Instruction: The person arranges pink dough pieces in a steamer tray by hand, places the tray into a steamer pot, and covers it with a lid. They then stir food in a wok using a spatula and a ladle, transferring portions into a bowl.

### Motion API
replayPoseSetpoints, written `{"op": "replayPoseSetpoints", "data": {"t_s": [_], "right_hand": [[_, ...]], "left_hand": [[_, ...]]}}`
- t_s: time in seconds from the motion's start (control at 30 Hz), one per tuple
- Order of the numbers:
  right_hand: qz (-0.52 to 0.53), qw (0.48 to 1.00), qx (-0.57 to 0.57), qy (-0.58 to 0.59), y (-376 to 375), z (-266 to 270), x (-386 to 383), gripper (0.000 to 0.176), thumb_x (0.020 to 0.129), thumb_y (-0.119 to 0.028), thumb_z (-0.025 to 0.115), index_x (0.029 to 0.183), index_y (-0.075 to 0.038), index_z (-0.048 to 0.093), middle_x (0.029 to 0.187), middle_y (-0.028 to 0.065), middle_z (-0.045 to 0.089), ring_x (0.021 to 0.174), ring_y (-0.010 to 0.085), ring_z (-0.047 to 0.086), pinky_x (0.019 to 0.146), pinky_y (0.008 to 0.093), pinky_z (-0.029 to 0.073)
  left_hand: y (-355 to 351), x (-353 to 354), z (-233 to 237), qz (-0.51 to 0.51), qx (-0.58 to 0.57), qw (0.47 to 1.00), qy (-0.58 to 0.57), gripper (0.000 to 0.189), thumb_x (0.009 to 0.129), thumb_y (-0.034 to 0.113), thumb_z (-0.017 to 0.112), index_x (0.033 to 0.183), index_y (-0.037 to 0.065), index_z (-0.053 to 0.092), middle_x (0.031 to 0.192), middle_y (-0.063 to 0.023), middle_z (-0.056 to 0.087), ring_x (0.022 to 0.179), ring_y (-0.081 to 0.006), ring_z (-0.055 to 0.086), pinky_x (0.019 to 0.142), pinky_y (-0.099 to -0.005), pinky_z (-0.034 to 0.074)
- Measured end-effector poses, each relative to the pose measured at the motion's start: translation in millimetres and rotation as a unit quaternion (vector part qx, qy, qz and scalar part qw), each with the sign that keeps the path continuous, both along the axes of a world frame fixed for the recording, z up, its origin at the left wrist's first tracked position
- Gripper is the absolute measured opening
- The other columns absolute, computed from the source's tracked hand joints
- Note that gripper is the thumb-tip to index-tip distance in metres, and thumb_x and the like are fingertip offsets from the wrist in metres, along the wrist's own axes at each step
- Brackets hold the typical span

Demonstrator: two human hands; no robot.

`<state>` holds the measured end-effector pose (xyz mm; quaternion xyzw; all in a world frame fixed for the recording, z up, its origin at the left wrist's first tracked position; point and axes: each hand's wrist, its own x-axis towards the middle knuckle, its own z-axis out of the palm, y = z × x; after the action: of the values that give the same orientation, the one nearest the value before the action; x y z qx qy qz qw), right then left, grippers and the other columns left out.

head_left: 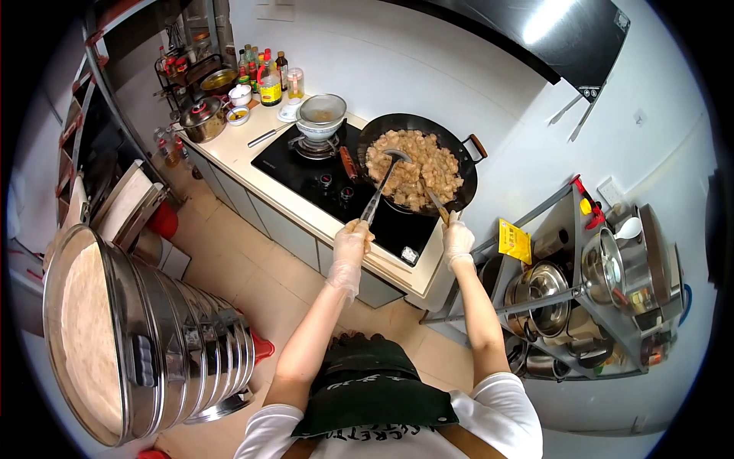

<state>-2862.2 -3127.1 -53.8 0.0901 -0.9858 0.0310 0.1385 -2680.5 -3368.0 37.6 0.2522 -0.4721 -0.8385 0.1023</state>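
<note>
A black wok (468,172) on the right side of the cooktop (294,164) is filled with browned chunks, seemingly meat (419,157). My left hand (350,246), in a clear plastic glove, is closed around the long handle of a metal ladle (375,197). The ladle's bowl rests among the chunks near the wok's middle. Also gloved, my right hand (459,240) grips the wooden handle of what looks like a spatula (437,203). Its working end is buried in the food on the wok's near right side.
A strainer (323,109) sits over a bowl on the left burner. Sauce bottles (269,86) and a lidded pot (203,120) line the counter's far left. Stacked steamers (164,336) stand at lower left. A metal rack (566,294) with pots is at right, below a range hood (527,30).
</note>
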Motion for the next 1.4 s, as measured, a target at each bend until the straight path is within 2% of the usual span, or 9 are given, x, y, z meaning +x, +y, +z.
{"op": "replayPoseSetpoints", "data": {"t_s": [0.13,0.27,0.53,0.63,0.87,0.97,1.07,1.17,1.4], "right_hand": [[0.041,0.999,-0.01,0.0,10,49,23,0.03,0.086,-0.03,0.064,0.113,-0.016,0.064,0.082,0.0128,0.067,0.076,0.0338,0.066,0.065,0.0459,0.052],[0.006,0.999,-0.021,-0.044,18,116,47,0.041,0.087,-0.029,0.062,0.127,-0.022,0.061,0.083,0.0137,0.069,0.079,0.0318,0.067,0.07,0.0439,0.052],[0.045,0.999,-0.013,-0.018,-12,77,-17,0.038,0.088,-0.03,0.06,0.124,-0.017,0.057,0.085,0.0138,0.068,0.08,0.0338,0.067,0.069,0.046,0.052],[0.11,0.992,0.046,0.032,-7,41,-38,0.04,0.085,-0.025,0.061,0.123,-0.014,0.055,0.083,0.0146,0.066,0.078,0.0316,0.068,0.063,0.0438,0.054],[0.131,0.986,0.098,0.043,27,119,-10,0.046,0.086,-0.026,0.062,0.129,-0.014,0.055,0.079,0.0132,0.066,0.072,0.031,0.066,0.063,0.043,0.052],[0.088,0.994,0.057,0.04,17,117,-29,0.039,0.087,-0.026,0.061,0.122,-0.011,0.058,0.081,0.0139,0.067,0.075,0.0324,0.066,0.065,0.0447,0.052],[0.036,0.999,-0.015,-0.005,-11,101,-58,0.033,0.091,-0.029,0.055,0.118,-0.013,0.063,0.085,0.0195,0.068,0.083,0.0375,0.066,0.073,0.0453,0.053],[0.036,0.998,-0.01,-0.043,-16,43,-84,0.029,0.091,-0.032,0.055,0.113,-0.017,0.065,0.088,0.0183,0.068,0.085,0.0379,0.066,0.073,0.0465,0.053],[0.066,0.997,0.023,-0.023,-11,116,-58,0.027,0.089,-0.028,0.056,0.111,-0.015,0.063,0.084,0.0151,0.069,0.081,0.0344,0.067,0.07,0.046,0.053]], "left_hand": [[4,5,6,0.02,-0.02,1.0,-0.001,0.033,0.095,0.02,0.054,0.117,-0.005,0.055,0.068,0.0015,0.054,0.05,-0.0048,0.04,0.046,-0.0201,0.031],[-4,3,8,0.025,-0.034,0.999,0.018,0.027,0.096,0.019,0.052,0.111,-0.003,0.057,0.068,0.0018,0.054,0.051,-0.0046,0.04,0.047,-0.0202,0.031],[-3,-12,19,0.033,-0.022,0.999,0.029,0.018,0.097,0.019,0.051,0.091,0.004,0.059,0.068,0.0033,0.053,0.051,-0.0037,0.04,0.048,-0.0199,0.029],[-3,-20,19,0.026,-0.011,0.999,0.019,0.027,0.096,0.018,0.054,0.113,-0.003,0.058,0.068,0.0013,0.055,0.049,-0.0046,0.041,0.045,-0.0195,0.033],[-8,-23,19,0.041,-0.025,0.999,0.018,0.021,0.097,0.021,0.049,0.083,0.009,0.059,0.066,0.0044,0.053,0.052,-0.0042,0.039,0.051,-0.0209,0.03],[-12,-25,13,0.052,-0.017,0.998,0.038,0.023,0.095,0.016,0.053,0.107,-0.002,0.061,0.066,0.001,0.054,0.049,-0.0049,0.04,0.046,-0.0197,0.033],[-14,-23,14,0.056,-0.01,0.998,0.033,0.023,0.095,0.016,0.053,0.107,-0.003,0.06,0.066,0.0008,0.054,0.049,-0.0052,0.04,0.047,-0.0198,0.033],[-14,-18,22,0.064,-0.035,0.997,0.019,0.023,0.097,0.019,0.047,0.078,0.01,0.057,0.063,0.0039,0.05,0.052,-0.0048,0.037,0.051,-0.0216,0.029],[-24,-13,16,0.066,-0.032,0.997,0.018,0.018,0.097,0.018,0.048,0.084,0.008,0.056,0.064,0.0036,0.051,0.05,-0.004,0.037,0.046,-0.0199,0.028]]}}
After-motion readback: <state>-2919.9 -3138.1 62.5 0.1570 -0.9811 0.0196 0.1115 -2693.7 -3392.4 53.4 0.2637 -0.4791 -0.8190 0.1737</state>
